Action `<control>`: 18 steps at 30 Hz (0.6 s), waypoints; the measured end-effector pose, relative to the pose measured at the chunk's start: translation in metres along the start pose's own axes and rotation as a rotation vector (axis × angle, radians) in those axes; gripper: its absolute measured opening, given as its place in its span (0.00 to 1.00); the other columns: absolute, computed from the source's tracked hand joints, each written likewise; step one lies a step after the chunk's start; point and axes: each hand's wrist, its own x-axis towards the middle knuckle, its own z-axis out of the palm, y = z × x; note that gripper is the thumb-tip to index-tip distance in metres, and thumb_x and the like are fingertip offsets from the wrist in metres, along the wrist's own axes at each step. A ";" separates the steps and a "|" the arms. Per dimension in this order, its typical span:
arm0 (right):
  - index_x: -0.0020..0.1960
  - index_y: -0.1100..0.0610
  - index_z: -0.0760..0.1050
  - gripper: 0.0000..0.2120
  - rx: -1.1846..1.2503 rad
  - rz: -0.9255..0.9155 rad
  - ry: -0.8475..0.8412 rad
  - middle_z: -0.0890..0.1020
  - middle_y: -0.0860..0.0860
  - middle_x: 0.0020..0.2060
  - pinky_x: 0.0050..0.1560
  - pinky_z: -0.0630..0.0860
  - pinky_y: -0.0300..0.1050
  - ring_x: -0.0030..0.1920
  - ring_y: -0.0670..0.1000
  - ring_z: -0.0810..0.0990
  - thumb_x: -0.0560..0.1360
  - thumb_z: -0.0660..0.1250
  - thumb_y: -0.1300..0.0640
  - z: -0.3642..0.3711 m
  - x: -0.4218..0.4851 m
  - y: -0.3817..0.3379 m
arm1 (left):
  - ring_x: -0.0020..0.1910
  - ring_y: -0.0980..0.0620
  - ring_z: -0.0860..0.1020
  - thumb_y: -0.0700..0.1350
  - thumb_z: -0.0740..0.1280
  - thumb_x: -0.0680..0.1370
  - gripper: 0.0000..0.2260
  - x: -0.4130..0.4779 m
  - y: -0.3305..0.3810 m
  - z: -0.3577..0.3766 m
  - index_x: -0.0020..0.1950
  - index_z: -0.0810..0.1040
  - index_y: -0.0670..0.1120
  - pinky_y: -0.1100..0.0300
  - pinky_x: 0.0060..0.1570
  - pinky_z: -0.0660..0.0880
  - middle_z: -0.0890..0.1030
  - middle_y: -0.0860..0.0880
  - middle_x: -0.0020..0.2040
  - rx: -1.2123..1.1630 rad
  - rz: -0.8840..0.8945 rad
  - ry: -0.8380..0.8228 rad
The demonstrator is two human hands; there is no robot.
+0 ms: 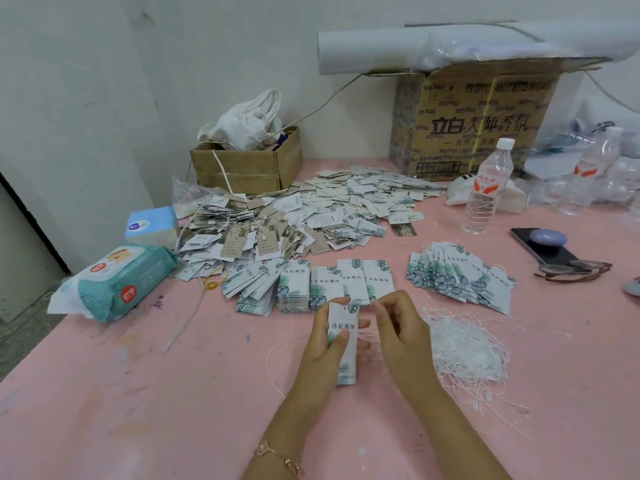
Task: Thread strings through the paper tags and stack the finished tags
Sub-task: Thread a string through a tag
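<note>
Both hands are up over the pink bench (173, 393), close together and just in front of the camera. The left hand (325, 351) grips one leaf-print paper tag (348, 365) upright, thumb across its face and fingers (363, 323) wrapping round from behind. A bracelet (277, 453) sits on that wrist. The right hand (403, 329) sits just beside the tag's top edge with its fingers curled in and thumb and forefinger narrowed to a pinch. Whether a string lies in that pinch, I cannot tell. Just right of the hands lies the loose tangle of white strings (467, 351). Straight beyond the hands stand neat stacks of the same tags (332, 285), and to the right a fanned row of strung tags (460, 280) lies on the bench. Further back sprawls a big heap of mixed tags (311, 213). On the left edge sit a wet-wipe pack (121, 285) and a blue tissue box (150, 225). A small cardboard box (246, 164) and a large printed carton (474, 116) stand against the wall. A water bottle (488, 188), a phone (543, 249) and glasses (571, 270) sit on the right.
</note>
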 end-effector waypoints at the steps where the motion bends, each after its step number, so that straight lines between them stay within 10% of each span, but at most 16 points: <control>1: 0.42 0.52 0.71 0.08 0.002 -0.002 -0.030 0.78 0.44 0.32 0.30 0.65 0.30 0.28 0.41 0.69 0.79 0.63 0.61 0.000 0.000 0.000 | 0.48 0.46 0.83 0.39 0.56 0.84 0.19 0.000 0.000 0.001 0.65 0.70 0.63 0.54 0.46 0.80 0.83 0.51 0.55 0.045 0.041 0.012; 9: 0.40 0.52 0.71 0.10 0.024 0.004 -0.163 0.83 0.48 0.39 0.32 0.66 0.36 0.31 0.47 0.69 0.78 0.64 0.63 0.002 -0.002 0.000 | 0.49 0.52 0.82 0.43 0.56 0.84 0.18 -0.001 -0.001 0.000 0.69 0.66 0.63 0.57 0.48 0.80 0.81 0.58 0.55 0.284 0.241 0.143; 18: 0.37 0.55 0.71 0.11 -0.025 0.000 -0.153 0.67 0.48 0.26 0.32 0.62 0.33 0.29 0.44 0.64 0.75 0.67 0.65 0.003 -0.001 0.001 | 0.61 0.58 0.78 0.36 0.57 0.81 0.22 -0.007 0.002 0.003 0.68 0.75 0.58 0.60 0.58 0.76 0.80 0.60 0.61 0.510 0.363 0.101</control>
